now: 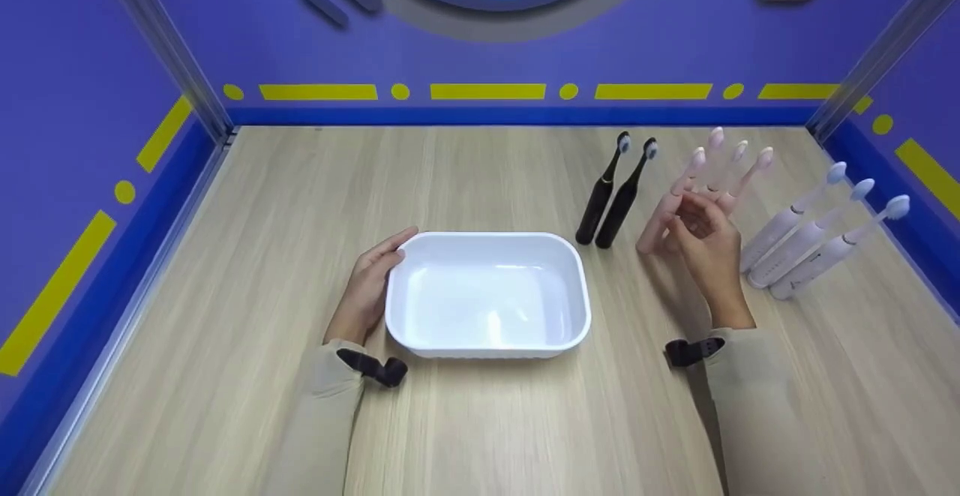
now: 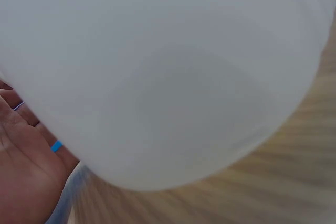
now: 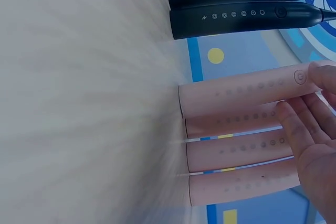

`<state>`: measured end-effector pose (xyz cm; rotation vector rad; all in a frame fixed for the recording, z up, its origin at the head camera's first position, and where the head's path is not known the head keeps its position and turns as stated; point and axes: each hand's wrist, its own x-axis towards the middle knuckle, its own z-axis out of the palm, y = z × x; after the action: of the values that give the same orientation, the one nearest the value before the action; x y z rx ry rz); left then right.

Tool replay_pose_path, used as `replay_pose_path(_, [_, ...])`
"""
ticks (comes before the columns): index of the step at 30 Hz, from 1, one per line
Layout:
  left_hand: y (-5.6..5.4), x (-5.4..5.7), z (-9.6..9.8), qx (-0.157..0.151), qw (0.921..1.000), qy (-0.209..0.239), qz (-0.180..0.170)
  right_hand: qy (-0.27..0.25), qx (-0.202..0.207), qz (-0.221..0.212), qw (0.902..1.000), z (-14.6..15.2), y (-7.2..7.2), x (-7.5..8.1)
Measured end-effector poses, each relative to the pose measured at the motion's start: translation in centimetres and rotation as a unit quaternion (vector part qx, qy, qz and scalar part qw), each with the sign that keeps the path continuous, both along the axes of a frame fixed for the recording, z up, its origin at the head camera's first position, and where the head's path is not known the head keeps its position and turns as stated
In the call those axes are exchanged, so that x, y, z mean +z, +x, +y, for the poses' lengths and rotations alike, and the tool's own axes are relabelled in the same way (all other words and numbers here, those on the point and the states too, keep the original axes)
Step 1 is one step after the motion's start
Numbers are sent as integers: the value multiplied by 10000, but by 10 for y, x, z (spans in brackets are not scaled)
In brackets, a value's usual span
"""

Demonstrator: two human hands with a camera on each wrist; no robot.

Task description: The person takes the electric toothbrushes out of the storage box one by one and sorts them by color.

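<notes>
A white plastic basin (image 1: 480, 308) stands on the table; in the left wrist view its outer wall (image 2: 173, 103) fills most of the picture. My left hand (image 1: 365, 286) holds its left side, thumb at the rim and fingers along the outside. With thumb and fingers, my right hand (image 1: 709, 248) pinches a pink electric toothbrush (image 1: 656, 222) near the top of its handle. The right wrist view shows that toothbrush (image 3: 236, 95) upright, its base at or very near the table. Three more pink toothbrushes (image 3: 239, 184) stand just behind, partly covered by the hand in the head view.
Two black electric toothbrushes (image 1: 618, 214) stand between the basin and the pink group. Right of my right hand are three pale white-lilac electric toothbrushes (image 1: 814, 267). Blue printed panels (image 1: 480, 61) wall in the wooden table (image 1: 247, 256) at the back and both sides.
</notes>
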<state>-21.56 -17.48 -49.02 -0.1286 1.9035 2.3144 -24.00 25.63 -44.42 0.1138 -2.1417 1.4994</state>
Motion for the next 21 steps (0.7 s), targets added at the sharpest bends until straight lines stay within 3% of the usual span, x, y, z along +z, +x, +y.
replay_pose_path(3, [0,0,0,-12,10000,-21,29,-48,-47,-17,10000,6,-8,-10])
replay_pose_path(13, [1,1,-1,-76,9998,94,185,129,-61,-464,9988,-4,11,15])
replay_pose_path(21, [1,1,-1,-65,9998,104,123,10,-110,-496,9987,-1,7,9])
